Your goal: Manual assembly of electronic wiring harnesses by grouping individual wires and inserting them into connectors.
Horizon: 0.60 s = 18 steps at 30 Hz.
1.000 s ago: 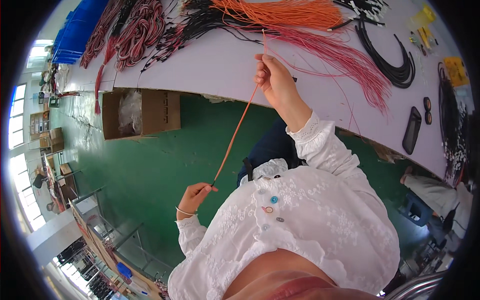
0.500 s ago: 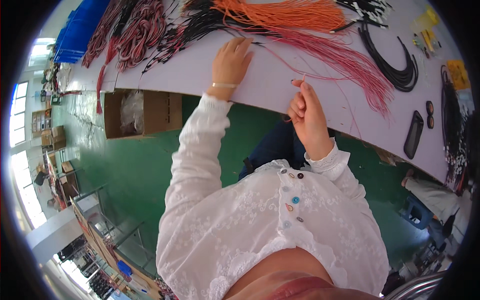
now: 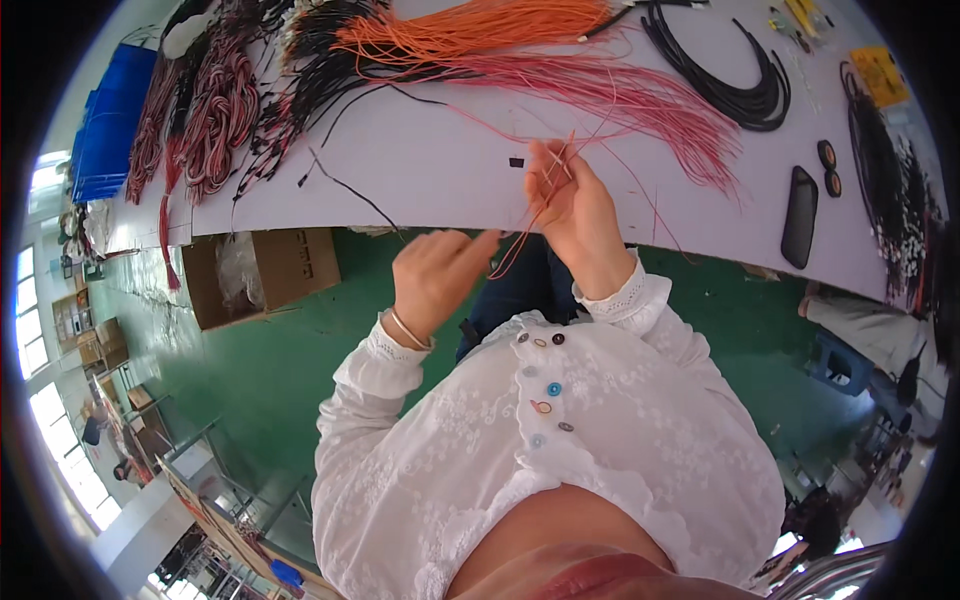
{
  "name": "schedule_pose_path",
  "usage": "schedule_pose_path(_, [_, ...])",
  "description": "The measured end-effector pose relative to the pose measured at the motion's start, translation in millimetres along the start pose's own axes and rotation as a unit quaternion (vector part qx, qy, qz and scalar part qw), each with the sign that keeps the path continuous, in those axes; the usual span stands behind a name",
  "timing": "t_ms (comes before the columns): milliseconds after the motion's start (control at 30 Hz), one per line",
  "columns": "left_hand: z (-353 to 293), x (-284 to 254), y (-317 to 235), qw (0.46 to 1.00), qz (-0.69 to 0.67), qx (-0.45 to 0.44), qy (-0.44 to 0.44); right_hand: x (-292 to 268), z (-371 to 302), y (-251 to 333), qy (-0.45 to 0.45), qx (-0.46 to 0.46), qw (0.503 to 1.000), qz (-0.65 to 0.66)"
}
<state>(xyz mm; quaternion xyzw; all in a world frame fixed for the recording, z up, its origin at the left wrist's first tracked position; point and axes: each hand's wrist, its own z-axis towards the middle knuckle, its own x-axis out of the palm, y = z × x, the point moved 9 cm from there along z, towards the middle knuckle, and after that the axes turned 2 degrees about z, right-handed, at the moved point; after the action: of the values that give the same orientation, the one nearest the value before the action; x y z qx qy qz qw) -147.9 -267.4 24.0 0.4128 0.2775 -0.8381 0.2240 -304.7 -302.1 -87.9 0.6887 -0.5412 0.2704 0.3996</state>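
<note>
My left hand (image 3: 435,280) is closed in front of the table's near edge, its thumb side toward my other hand. A thin black cable (image 3: 362,196) runs from the tabletop to it and appears pinched in its fingers. My right hand (image 3: 582,215) is half turned up over the table edge, fingers curled on thin red wires (image 3: 512,252). One loop of these wires hangs down between the two hands. Beside the right fingertips is a small black piece (image 3: 516,162). Farther back lies a fanned bundle of red wires (image 3: 640,100).
Orange wires (image 3: 480,30) and black wires (image 3: 300,100) lie along the back. Coiled red-and-black cables (image 3: 222,125) and blue bins (image 3: 118,120) stand left. A black cable coil (image 3: 770,95) and a phone (image 3: 799,218) are right. An open carton (image 3: 290,270) sits below the table.
My left hand has come from the tabletop down toward me, and a black cable now trails to it. The right hand has turned and shifted slightly left. The view has moved somewhat.
</note>
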Motion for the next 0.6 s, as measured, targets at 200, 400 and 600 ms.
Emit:
schedule_pose_path(200, [-9.2, -11.3, 97.1, 0.994, -0.022, -0.099, -0.03, 11.2, -1.9, 35.3, 0.178, 0.007, 0.978, 0.108])
schedule_pose_path(400, [24.9, -39.9, 119.3, 0.973, -0.136, -0.182, 0.042, -6.8, -10.2, 85.7, 0.074, -0.08, 0.987, 0.117])
schedule_pose_path(600, [-2.2, -87.6, 14.3, 0.993, 0.105, -0.021, 0.055, -38.8, -27.7, 109.6, 0.027, -0.098, 0.991, 0.092])
